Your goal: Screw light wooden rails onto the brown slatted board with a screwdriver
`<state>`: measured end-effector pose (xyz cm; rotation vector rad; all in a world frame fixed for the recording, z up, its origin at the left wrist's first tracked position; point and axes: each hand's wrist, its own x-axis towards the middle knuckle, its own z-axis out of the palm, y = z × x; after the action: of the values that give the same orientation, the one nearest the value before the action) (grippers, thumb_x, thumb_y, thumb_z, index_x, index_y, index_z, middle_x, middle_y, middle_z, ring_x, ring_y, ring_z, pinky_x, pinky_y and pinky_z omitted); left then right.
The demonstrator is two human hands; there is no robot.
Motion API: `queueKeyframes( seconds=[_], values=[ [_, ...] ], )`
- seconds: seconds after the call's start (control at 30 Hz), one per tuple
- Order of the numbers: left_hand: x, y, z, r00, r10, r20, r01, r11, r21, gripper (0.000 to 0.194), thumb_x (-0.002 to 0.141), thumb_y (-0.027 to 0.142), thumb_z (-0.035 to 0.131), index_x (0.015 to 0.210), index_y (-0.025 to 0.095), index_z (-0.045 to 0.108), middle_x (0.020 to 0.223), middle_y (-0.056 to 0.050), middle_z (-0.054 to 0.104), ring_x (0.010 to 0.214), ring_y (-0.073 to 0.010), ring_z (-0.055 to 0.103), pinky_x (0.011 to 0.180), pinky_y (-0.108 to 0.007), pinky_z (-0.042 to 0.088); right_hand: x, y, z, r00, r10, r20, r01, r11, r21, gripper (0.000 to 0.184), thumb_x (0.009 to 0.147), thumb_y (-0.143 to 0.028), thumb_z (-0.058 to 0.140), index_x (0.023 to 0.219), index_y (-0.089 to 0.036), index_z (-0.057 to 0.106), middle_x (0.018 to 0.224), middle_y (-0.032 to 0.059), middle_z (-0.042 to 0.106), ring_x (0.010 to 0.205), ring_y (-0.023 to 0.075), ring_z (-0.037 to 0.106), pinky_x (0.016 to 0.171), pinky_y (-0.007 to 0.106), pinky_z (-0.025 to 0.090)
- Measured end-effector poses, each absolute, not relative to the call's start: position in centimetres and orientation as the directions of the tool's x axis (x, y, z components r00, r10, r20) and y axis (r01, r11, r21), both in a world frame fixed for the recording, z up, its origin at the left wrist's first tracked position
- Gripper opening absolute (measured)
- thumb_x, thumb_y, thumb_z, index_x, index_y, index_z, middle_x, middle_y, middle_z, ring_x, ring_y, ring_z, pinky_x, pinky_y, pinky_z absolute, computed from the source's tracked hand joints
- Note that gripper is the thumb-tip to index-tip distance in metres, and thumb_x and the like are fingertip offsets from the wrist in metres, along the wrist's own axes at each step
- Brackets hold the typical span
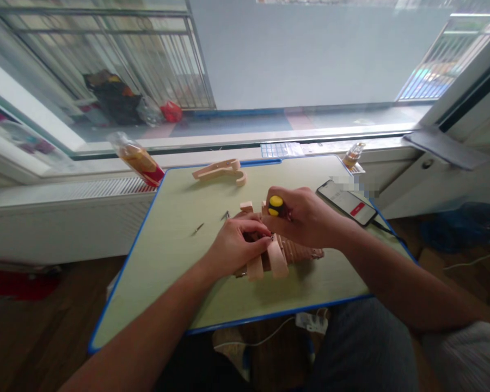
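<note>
A grey sleeve [469, 354] and a grey trouser leg [371, 348] lie nearest the camera, with a white power strip [311, 322] and its cord below the near edge of the table [159, 283]. That edge carries a blue rim, and a bare strip of green top lies between it and the wooden assembly [278, 260], which sits near the middle of the table under both hands. Pale strips cross its brown slatted part.

The left hand [228, 245] is laid against the assembly, thumb and fingertips drawn close together; whether they pinch a small part, I cannot tell. The right hand [300, 218] is closed around a yellow-and-black tool handle [276, 204], its tip hidden.

Left of the hands the top is mostly open out to the blue rim, except for a thin screw-like piece [197, 229] and a small dark metal piece [226, 215] near the left hand. To the right, a phone [346, 202] with a dark cable lies close beyond the right forearm, narrowing the room there.

Farther off, curved wooden pieces [220, 171] lie by the far edge. A bottle [136, 160] leans beyond the left corner, a small bottle [353, 156] stands beyond the right one, and a window [302, 60] lies behind.
</note>
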<state>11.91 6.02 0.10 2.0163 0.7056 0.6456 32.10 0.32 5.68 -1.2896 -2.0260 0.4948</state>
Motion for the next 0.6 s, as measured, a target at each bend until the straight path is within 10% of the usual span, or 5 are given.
queueKeyframes(
  seconds=[0.6],
  values=[
    [12.6, 6.1, -1.7, 0.699, 0.674, 0.238, 0.187, -0.494, 0.849, 0.01, 0.088, 0.028, 0.077, 0.087, 0.02, 0.083, 0.095, -0.006, 0.077, 0.092, -0.0217, 0.068, 0.085, -0.035, 0.053, 33.0, 0.1, 2.6, -0.212, 0.885, 0.413, 0.504, 0.462, -0.73, 0.014, 0.094, -0.029, 0.066, 0.09, -0.02, 0.055, 0.068, -0.0076, 0.051, 0.061, 0.0083, 0.04, 0.056, 0.024, 0.036]
  ],
)
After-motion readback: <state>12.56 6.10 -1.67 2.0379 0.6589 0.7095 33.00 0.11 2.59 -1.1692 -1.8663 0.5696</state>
